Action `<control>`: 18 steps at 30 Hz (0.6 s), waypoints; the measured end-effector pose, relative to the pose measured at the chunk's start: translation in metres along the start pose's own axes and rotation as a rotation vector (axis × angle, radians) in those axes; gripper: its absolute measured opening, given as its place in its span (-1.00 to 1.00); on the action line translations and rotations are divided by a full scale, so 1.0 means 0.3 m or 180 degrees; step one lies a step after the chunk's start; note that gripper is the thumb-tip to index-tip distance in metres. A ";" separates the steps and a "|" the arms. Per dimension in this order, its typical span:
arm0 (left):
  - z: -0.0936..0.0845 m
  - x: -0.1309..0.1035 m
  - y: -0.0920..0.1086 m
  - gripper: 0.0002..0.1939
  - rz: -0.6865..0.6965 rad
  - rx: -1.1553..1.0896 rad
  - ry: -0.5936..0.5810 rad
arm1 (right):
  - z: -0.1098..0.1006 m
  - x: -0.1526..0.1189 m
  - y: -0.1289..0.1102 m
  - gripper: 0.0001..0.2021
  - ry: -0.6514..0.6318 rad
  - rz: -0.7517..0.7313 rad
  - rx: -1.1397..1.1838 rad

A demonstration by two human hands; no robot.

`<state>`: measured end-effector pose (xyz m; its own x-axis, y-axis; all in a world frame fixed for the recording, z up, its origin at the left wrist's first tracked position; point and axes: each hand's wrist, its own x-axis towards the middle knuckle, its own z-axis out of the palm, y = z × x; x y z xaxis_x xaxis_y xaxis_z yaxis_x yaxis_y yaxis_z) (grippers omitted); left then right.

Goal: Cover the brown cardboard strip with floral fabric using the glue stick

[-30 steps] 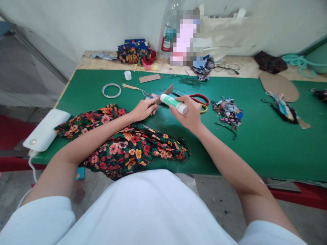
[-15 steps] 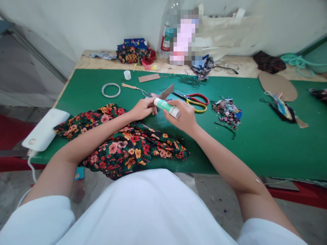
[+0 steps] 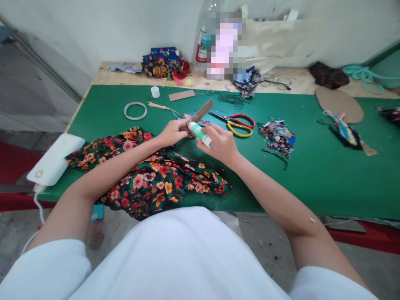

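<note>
My left hand [image 3: 175,132] is closed on one end of a brown cardboard strip [image 3: 203,109], which points up and to the right. A white and green glue stick [image 3: 199,133] is gripped in my right hand [image 3: 222,143], its upper end touching or very near the strip beside my left fingertips. Floral fabric [image 3: 156,179] in black, red and orange lies bunched under my left forearm. Just beyond my right hand rest scissors [image 3: 239,125] with one red and one yellow handle. The lower end of the strip is hidden by my fingers.
On the green mat [image 3: 315,175] lie a tape ring [image 3: 135,111], a white cap [image 3: 155,92], another cardboard strip [image 3: 181,96], a scrap pile [image 3: 277,135] and a cardboard oval [image 3: 339,105]. A white device [image 3: 56,159] sits at the left edge; a bottle [image 3: 201,48] stands behind.
My right hand and the glue stick have shifted slightly left and down along the strip. The strip's free end is tilted a little higher. My left hand has barely moved.
</note>
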<state>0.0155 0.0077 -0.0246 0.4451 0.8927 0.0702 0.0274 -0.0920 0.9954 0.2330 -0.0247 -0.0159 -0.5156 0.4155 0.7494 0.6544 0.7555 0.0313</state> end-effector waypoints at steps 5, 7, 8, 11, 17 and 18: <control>0.019 -0.006 0.028 -0.78 -0.0299 -0.0317 0.0204 | 0.002 0.002 0.001 -0.88 0.0107 -0.0140 -0.0077; 0.031 -0.007 0.040 -0.82 -0.0500 -0.0462 0.0393 | 0.000 0.001 0.000 -0.88 0.0064 -0.0156 -0.0125; 0.037 -0.007 0.045 -0.80 -0.0565 -0.0459 0.0446 | 0.000 0.001 0.000 -0.88 0.0040 -0.0160 -0.0144; 0.044 -0.007 0.054 -0.75 -0.0617 -0.0311 0.0442 | -0.003 0.001 0.000 -0.88 0.0017 -0.0172 -0.0117; 0.046 -0.008 0.058 -0.75 -0.0520 -0.0069 0.0402 | -0.011 0.005 0.008 -0.89 0.0044 -0.0112 -0.0031; 0.047 -0.009 0.058 -0.74 -0.0508 0.0011 0.0403 | -0.013 0.004 0.010 -0.89 0.0030 -0.0098 -0.0021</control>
<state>0.0274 -0.0024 -0.0085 0.3189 0.9443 -0.0806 0.0918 0.0539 0.9943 0.2364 -0.0237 -0.0123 -0.5302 0.3873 0.7543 0.6419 0.7645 0.0587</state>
